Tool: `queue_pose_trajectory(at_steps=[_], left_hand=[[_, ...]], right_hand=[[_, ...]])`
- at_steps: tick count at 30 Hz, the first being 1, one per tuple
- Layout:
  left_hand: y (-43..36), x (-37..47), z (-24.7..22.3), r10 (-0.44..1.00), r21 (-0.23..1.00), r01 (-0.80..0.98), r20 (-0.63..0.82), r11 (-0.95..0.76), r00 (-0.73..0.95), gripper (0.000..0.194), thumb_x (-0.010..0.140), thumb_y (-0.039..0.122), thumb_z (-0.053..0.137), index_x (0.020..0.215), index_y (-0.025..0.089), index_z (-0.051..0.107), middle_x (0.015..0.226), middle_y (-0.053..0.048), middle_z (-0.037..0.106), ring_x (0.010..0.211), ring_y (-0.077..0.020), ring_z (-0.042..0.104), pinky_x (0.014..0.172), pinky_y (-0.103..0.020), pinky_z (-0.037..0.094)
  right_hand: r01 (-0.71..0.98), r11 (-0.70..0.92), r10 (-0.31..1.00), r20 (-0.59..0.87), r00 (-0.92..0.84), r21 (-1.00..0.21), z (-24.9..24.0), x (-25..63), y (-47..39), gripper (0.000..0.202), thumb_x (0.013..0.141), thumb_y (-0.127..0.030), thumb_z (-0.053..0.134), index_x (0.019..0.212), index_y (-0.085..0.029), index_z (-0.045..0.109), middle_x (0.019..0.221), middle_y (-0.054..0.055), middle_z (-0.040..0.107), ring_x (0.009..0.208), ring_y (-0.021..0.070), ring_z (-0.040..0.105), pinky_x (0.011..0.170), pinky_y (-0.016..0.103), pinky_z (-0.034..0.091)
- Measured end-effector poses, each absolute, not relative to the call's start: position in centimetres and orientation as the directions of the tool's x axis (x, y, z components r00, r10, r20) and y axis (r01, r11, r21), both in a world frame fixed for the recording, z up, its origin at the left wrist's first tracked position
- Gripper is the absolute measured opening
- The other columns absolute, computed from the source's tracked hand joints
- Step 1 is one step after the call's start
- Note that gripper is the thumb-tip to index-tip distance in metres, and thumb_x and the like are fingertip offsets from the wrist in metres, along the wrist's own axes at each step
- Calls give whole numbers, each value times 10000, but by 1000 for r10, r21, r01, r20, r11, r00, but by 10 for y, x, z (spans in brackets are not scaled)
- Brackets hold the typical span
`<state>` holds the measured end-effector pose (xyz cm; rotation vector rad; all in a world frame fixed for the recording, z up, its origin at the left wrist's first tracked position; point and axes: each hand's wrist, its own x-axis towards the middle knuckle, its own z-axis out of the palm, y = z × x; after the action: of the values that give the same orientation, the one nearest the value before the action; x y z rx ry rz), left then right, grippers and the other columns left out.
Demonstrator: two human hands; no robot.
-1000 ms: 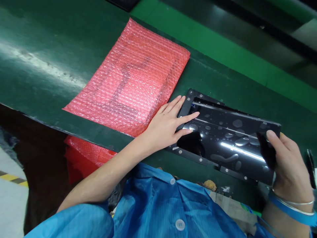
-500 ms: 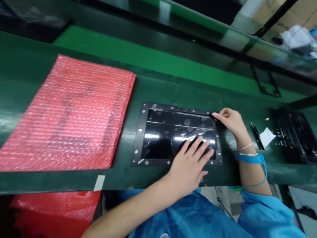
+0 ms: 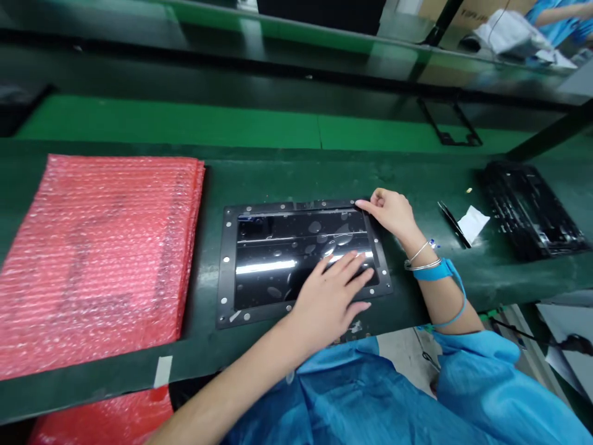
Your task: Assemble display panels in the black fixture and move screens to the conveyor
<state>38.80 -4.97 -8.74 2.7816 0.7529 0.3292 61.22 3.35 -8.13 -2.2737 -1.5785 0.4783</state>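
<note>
A black display panel (image 3: 266,238) in a dark frame (image 3: 228,272) dotted with small silver discs lies flat on the green bench. Its glossy face shows bubble-like patches and light reflections. My left hand (image 3: 327,293) rests open across the lower right of the panel, fingers spread. At the frame's upper right corner is my right hand (image 3: 391,210), its fingers curled and its thumb tip touching the frame's top edge. Whatever its fingers may pinch is too small to make out. A blue wrist strap (image 3: 428,272) with a cord is on my right forearm.
On the left lies a stack of red bubble-wrap bags (image 3: 102,253). To the right are tweezers (image 3: 454,224), a white paper scrap (image 3: 472,224) and a stack of black frames (image 3: 537,210). Another black frame (image 3: 451,123) sits behind, under a shelf. A co-worker's arm (image 3: 563,13) shows at the back.
The camera view has turned, so the bench appears shifted left and more level. Both hands keep nearly the same places on the panel and frame.
</note>
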Motion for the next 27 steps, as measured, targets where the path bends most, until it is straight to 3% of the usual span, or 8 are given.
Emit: queue_pose_trajectory(at_steps=[5,10,15,19,23,27], left_hand=[[4,357,-83,772,217,744,262,-632,579,479,987,382,499,1405,163,583,1395,-202,611,1298,-382,551,1045,-592,439],[29,359,-88,763,219,738,303,-639,571,490,983,401,463,1409,182,567,1240,-168,663,1210,-369,563,1064,-592,395],[34,364,-88,810,351,731,292,-585,508,451,949,419,507,1319,168,564,1161,-158,662,1138,-364,547,1032,-583,398],[32,361,-74,828,448,697,337,-560,449,326,938,395,537,1192,192,545,1143,-139,657,1117,-340,539,992,-551,418],[22,348,-49,784,445,652,438,-615,441,233,972,352,520,1174,237,531,1152,-98,668,1120,-303,557,990,-505,429],[20,319,-40,781,500,607,481,-618,399,210,990,297,528,1192,271,578,1213,-61,673,1171,-271,584,1072,-488,416]], right_hand=[[767,-315,929,-16,370,-559,-87,607,24,335,917,-441,553,657,-241,484,621,-3,588,642,176,548,619,294,311],[750,-296,927,11,375,-591,-86,601,20,204,897,-391,588,755,-247,567,616,-19,574,662,184,570,632,294,320],[698,-241,931,43,363,-675,-85,597,17,119,876,-348,595,886,-233,624,652,-19,585,656,168,558,651,295,352],[520,-122,953,46,299,-846,-86,593,13,298,886,-509,541,870,-228,636,764,15,648,749,182,586,706,298,416],[327,-84,974,-8,228,-941,-89,585,6,586,866,-763,440,665,-225,556,624,12,549,660,183,538,611,304,417],[149,-101,968,-62,244,-984,-92,580,1,647,793,-852,493,604,-234,532,564,9,506,625,187,514,565,312,435]])
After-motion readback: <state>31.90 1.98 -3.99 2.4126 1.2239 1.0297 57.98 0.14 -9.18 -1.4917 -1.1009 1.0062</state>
